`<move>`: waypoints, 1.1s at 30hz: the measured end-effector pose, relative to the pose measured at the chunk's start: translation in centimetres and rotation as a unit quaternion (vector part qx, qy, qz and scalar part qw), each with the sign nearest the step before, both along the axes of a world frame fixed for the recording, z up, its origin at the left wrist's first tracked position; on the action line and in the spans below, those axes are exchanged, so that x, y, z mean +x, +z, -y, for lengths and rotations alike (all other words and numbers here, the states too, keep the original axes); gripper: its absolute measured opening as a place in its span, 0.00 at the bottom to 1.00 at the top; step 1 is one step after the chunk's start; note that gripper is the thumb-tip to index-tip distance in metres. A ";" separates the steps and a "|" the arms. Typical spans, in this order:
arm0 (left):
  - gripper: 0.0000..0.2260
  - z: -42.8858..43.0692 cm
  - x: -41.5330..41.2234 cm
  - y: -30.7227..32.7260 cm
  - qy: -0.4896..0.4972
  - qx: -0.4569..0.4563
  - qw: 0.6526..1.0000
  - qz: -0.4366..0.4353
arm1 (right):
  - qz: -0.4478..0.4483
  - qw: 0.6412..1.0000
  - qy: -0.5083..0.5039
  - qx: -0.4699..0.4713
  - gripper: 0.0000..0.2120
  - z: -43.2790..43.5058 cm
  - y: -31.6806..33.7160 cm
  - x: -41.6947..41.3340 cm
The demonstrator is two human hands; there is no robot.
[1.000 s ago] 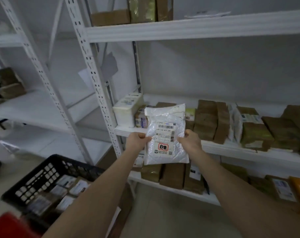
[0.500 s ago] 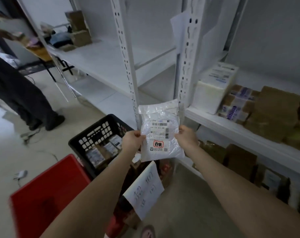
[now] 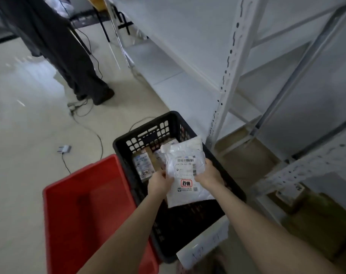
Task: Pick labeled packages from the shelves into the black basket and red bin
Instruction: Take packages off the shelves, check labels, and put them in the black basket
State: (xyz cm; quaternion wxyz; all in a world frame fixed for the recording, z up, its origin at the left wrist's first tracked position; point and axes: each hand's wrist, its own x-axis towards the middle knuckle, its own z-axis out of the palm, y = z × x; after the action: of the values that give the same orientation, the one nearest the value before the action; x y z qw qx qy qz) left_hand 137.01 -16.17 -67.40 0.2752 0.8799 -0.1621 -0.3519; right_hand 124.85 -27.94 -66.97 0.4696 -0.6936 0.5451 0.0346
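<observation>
I hold a white plastic package point(image 3: 185, 171) with a barcode label and a red stamp above the black basket point(image 3: 126, 155). My left hand point(image 3: 160, 183) pinches its left edge and my right hand point(image 3: 208, 175) grips its right edge. Several labeled packages point(image 3: 143, 165) lie inside the basket. The red bin point(image 3: 85, 212) stands on the floor just left of the basket, and no package shows in the part of it I can see.
White metal shelving point(image 3: 227, 76) rises to the right, with brown parcels point(image 3: 314, 218) on its lowest level. A person's dark trouser legs point(image 3: 69, 62) stand at the back left. Cables and a small device point(image 3: 64, 149) lie on the floor. A handwritten paper sign point(image 3: 203, 246) hangs on the basket's near side.
My view swung left and down from the shelves to the floor. Both hands carried the white package down over the black basket.
</observation>
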 end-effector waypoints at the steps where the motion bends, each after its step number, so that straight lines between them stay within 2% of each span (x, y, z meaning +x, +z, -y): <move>1: 0.15 0.3 0.4 -1.3 0.003 0.008 1.000 -0.011 | -0.020 1.000 0.021 0.000 0.33 0.5 -1.3 1.0; 4: 0.25 1.2 1.8 -4.7 0.038 -0.001 0.998 -0.056 | -0.065 0.995 0.076 -0.002 0.38 1.7 -4.7 4.1; 11: 0.37 5.4 6.1 -12.7 -0.013 0.055 0.998 -0.004 | -0.116 0.974 0.189 -0.054 0.40 6.0 -13.5 11.2; 16: 0.38 8.3 8.3 -16.6 -0.033 0.068 0.997 0.010 | -0.113 0.953 0.270 -0.080 0.41 8.8 -17.8 14.6; 19: 0.37 9.2 8.3 -17.6 -0.090 0.099 0.991 0.024 | -0.167 0.912 0.361 -0.096 0.42 8.7 -19.2 14.2; 21: 0.35 9.3 8.1 -17.7 -0.117 0.107 0.987 0.032 | -0.186 0.897 0.390 -0.099 0.43 8.4 -19.7 13.7; 25: 0.34 8.5 7.7 -16.8 -0.186 0.152 0.967 0.083 | -0.192 0.894 0.389 -0.115 0.43 8.2 -19.1 13.5; 29: 0.39 7.7 7.5 -14.4 -0.225 0.202 0.946 0.114 | -0.174 0.907 0.359 -0.132 0.39 7.7 -16.8 12.7; 33: 0.37 7.7 7.1 -11.0 -0.281 0.214 0.919 0.174 | -0.165 0.915 0.337 -0.150 0.38 7.3 -13.1 11.0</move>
State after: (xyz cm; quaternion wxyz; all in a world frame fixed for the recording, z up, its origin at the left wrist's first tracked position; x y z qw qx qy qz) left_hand 144.10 -23.90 -78.38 -0.0622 0.8835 -0.3685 -0.2824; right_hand 135.88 -35.19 -80.11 0.2237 -0.8828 0.3478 0.2226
